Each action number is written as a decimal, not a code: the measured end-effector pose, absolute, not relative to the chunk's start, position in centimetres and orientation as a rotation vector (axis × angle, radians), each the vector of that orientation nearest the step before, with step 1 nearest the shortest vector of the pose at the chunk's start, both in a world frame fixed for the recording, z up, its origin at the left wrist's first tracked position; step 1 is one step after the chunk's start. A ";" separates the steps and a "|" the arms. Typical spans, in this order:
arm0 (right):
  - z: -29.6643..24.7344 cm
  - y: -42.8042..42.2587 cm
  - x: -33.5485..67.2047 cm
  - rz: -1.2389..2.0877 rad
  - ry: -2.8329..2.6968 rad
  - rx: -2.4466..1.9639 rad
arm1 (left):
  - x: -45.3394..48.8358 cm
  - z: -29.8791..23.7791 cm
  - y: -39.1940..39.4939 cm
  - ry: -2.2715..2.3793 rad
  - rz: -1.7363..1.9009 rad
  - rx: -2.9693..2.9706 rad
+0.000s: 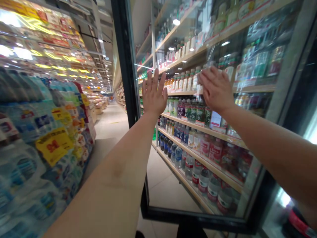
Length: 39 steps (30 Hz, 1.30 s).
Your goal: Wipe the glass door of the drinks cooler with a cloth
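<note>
Both my arms reach forward to a glass fridge door (247, 185) with a black frame (123, 62). My left hand (154, 94) is open, fingers stretched upward, palm flat against the glass near the door's left edge. My right hand (215, 88) is also open, fingers together and pointing left, pressed on the glass a little to the right. Neither hand holds anything. Through and in the glass I see shelves of drink bottles (198, 162).
Stacked packs of bottled water (32, 138) with yellow price tags (53, 145) fill the left side. A store aisle (111, 125) with a light tiled floor runs away between them and the door. Wooden shelves of bottles line the right.
</note>
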State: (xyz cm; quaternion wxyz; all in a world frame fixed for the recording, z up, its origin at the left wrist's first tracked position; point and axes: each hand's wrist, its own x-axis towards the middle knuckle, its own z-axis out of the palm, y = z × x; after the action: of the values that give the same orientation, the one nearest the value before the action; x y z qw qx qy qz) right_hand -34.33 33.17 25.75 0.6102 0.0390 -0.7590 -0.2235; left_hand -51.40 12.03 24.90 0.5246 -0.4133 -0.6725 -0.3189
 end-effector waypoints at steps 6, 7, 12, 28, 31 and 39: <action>24.9 30.8 -37.0 -0.353 -1.618 -0.091 | -51.6 24.9 12.2 -1.605 -0.749 -0.980; 24.4 30.4 -37.1 -0.407 -1.671 -0.028 | -51.6 24.9 12.2 -1.590 -0.762 -0.993; 23.7 30.2 -36.1 -0.609 -1.922 0.211 | -51.5 24.9 12.2 -1.542 -0.839 -1.052; 25.2 30.5 -36.9 -0.515 -1.823 0.109 | -51.7 25.1 12.3 -1.641 -0.727 -0.973; 25.2 30.0 -36.4 -0.630 -1.983 0.296 | -52.3 25.1 12.5 -1.610 -0.777 -1.033; 24.8 31.2 -37.5 -0.360 -1.623 -0.027 | -51.2 25.1 12.0 -1.672 -0.750 -0.976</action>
State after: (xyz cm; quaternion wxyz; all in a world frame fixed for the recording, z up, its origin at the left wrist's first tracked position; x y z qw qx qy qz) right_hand -37.46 31.22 24.84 0.6738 -0.0121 -0.7213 -0.1600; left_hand -51.15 12.01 25.14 0.5079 -0.4050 -0.6937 -0.3113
